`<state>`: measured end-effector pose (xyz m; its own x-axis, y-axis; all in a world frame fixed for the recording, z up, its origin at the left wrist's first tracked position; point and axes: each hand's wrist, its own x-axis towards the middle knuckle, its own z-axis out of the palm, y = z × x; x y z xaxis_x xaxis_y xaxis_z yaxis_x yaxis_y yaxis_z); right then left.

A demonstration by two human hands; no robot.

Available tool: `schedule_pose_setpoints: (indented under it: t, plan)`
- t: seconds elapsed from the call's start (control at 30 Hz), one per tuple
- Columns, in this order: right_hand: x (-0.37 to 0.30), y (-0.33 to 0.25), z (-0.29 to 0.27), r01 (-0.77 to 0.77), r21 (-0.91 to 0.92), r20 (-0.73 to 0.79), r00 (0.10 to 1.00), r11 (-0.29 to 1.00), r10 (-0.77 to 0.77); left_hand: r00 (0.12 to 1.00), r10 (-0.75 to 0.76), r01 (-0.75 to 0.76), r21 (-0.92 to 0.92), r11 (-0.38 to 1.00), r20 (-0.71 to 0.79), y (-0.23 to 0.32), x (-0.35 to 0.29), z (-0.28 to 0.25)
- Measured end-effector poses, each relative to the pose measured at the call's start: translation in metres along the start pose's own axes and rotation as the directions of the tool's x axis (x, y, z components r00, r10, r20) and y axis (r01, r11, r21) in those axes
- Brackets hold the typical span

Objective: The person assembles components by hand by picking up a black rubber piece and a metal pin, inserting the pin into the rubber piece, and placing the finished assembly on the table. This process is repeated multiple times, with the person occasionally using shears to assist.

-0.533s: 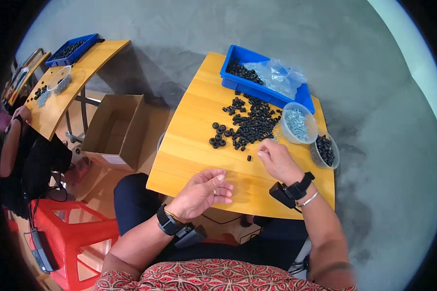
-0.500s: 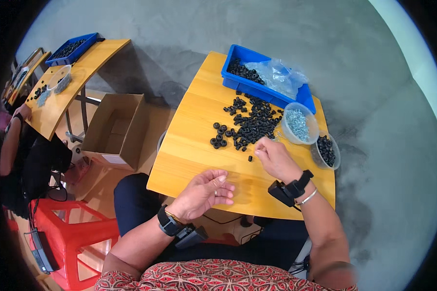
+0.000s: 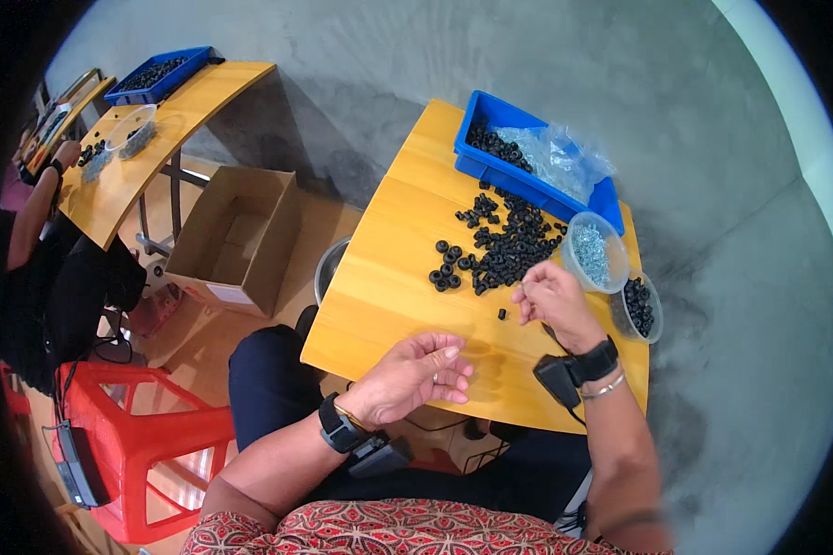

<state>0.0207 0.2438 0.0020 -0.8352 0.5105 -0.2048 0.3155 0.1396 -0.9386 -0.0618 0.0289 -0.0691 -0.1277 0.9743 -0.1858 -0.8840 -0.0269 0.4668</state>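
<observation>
My right hand (image 3: 557, 303) is closed in a pinch over the table, just left of a clear round tub of small silvery metal pieces (image 3: 591, 252). What its fingertips hold, if anything, is too small to make out. Close to those fingers, a single small black piece (image 3: 502, 314) lies apart. At the near edge of the table, my left hand (image 3: 418, 377) is half curled, palm turned inward, fingers apart, with nothing seen in it. Beyond both hands spreads a pile of small black parts (image 3: 514, 242), with several rounder black pieces (image 3: 446, 265) at its left side.
A blue bin (image 3: 529, 181) with black parts and a clear plastic bag (image 3: 565, 162) stands at the table's far side. A second tub (image 3: 642, 313) holds black pieces. Left are an open cardboard box (image 3: 233, 242), a red stool (image 3: 143, 444) and another person's arm (image 3: 39, 208) at another table.
The whole view has shifted, so the table sits slightly farther right and lower. My right hand has drawn back a little from the pile, still pinched. My left hand keeps nearly the same pose.
</observation>
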Motion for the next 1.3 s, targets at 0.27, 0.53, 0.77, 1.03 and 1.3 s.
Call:
schedule_pose_setpoints:
  t: [0.27,0.53,0.77,1.03,1.3]
  plan:
    - [0.003,0.002,0.006,-0.145,0.434,0.235,0.971,0.889,0.044,0.998,-0.004,0.006,-0.020,1.000,0.059,-0.001,0.000,-0.003]
    - [0.026,0.002,0.059,0.448,-0.772,0.256,0.869,0.451,-0.424,0.993,0.001,0.004,-0.046,0.999,0.114,-0.001,-0.001,-0.008]
    - [0.025,-0.001,0.062,0.396,-0.808,0.256,0.903,0.437,-0.344,0.991,-0.020,0.030,-0.068,0.997,0.132,0.000,-0.001,-0.008]
    - [-0.044,-0.004,0.051,0.348,-0.705,0.184,0.931,0.618,-0.315,1.000,0.000,0.000,0.020,1.000,-0.014,0.000,0.000,0.010]
    - [-0.085,0.020,0.070,0.535,-0.489,0.203,0.838,0.689,-0.506,0.998,0.054,-0.047,0.241,0.969,-0.021,-0.009,-0.001,0.005]
